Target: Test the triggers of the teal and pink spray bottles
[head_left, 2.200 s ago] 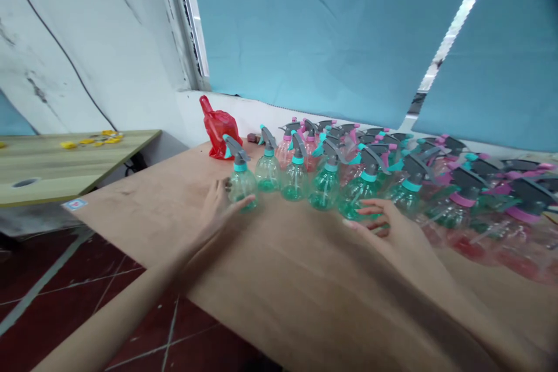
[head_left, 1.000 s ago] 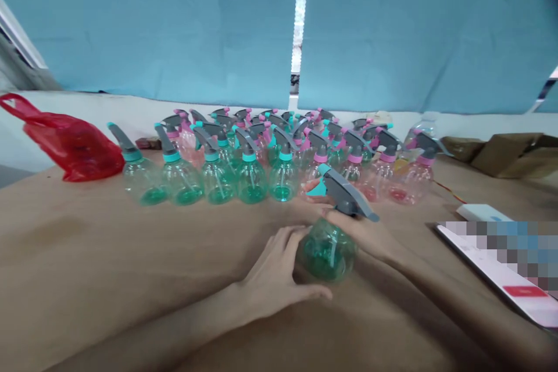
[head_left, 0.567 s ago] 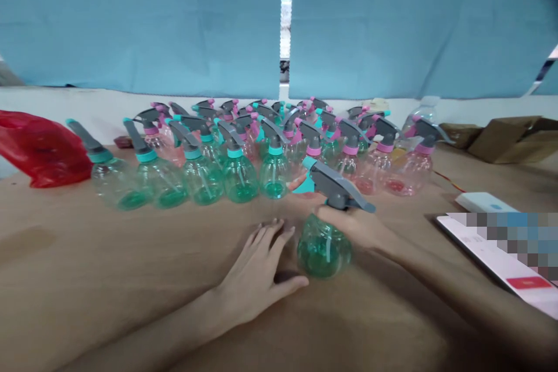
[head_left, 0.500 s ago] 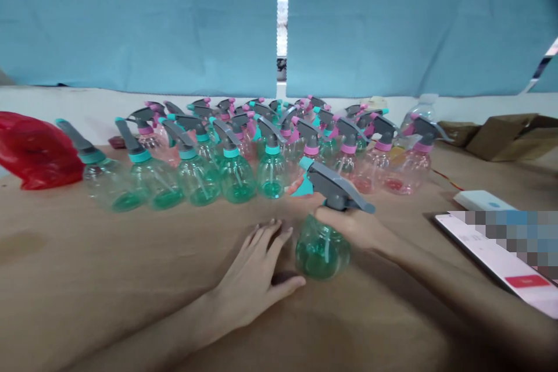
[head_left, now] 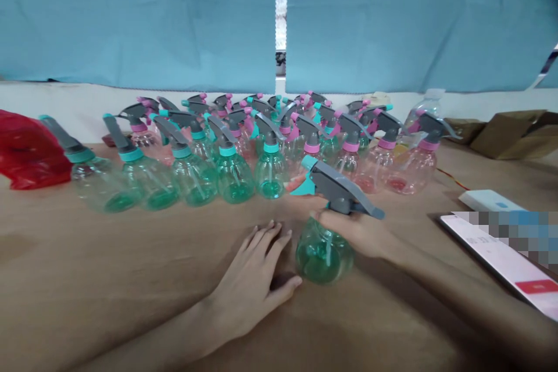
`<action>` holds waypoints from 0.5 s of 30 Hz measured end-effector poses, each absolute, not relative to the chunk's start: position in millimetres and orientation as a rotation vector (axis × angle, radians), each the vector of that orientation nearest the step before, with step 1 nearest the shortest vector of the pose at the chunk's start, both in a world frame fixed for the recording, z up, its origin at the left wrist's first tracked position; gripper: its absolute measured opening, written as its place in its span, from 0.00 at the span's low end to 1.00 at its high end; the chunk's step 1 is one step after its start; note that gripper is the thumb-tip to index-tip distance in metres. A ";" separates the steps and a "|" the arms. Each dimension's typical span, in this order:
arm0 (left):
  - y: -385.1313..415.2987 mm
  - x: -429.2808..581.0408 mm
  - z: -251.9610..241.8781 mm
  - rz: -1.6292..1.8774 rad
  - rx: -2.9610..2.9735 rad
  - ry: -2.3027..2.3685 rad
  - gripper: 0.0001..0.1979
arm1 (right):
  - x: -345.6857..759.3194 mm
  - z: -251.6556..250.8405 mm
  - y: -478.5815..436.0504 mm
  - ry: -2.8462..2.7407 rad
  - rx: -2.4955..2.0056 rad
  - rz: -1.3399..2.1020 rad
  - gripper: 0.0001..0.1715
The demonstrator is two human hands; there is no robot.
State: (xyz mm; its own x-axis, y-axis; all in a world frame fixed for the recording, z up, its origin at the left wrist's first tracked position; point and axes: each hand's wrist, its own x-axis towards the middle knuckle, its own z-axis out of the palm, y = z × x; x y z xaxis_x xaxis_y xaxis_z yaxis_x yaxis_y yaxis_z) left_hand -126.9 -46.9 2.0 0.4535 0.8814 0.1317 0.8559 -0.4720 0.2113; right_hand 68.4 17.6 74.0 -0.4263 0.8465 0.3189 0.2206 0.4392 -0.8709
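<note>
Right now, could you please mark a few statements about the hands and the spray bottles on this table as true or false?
1. The right hand grips the green spray bottle by its neck. True.
2. The left hand is raised off the table in a fist. False: it lies open and flat on the table, beside the green spray bottle.
3. A red bag lies at the left end of the bottle rows. True.
4. The held bottle's trigger head is pink. False: it is grey with a teal nozzle.
</note>
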 end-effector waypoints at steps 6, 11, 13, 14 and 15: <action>-47.0 -126.3 1.4 0.326 2.567 1.587 0.33 | 64.3 67.2 21.0 -1.893 -0.829 0.996 0.23; -47.9 -126.1 2.5 0.274 2.586 1.590 0.31 | 62.7 64.1 24.4 -1.913 -0.910 0.963 0.25; -48.0 -125.5 4.4 0.234 2.585 1.589 0.30 | 60.3 63.0 28.3 -1.939 -0.894 0.975 0.26; -47.9 -125.2 5.5 0.218 2.580 1.591 0.30 | 58.8 62.7 30.3 -1.949 -0.871 0.988 0.27; -47.7 -124.8 6.5 0.207 2.573 1.593 0.30 | 57.3 62.6 32.0 -1.955 -0.845 1.004 0.28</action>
State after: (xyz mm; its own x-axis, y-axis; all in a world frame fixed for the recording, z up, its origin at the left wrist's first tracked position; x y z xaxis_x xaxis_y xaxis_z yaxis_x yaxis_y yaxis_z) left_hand -124.8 -47.7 6.5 0.4407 0.8957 0.0586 0.8810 -0.4442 0.1632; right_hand 57.3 32.0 62.6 -0.4861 0.8103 0.3272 0.2060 0.4702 -0.8582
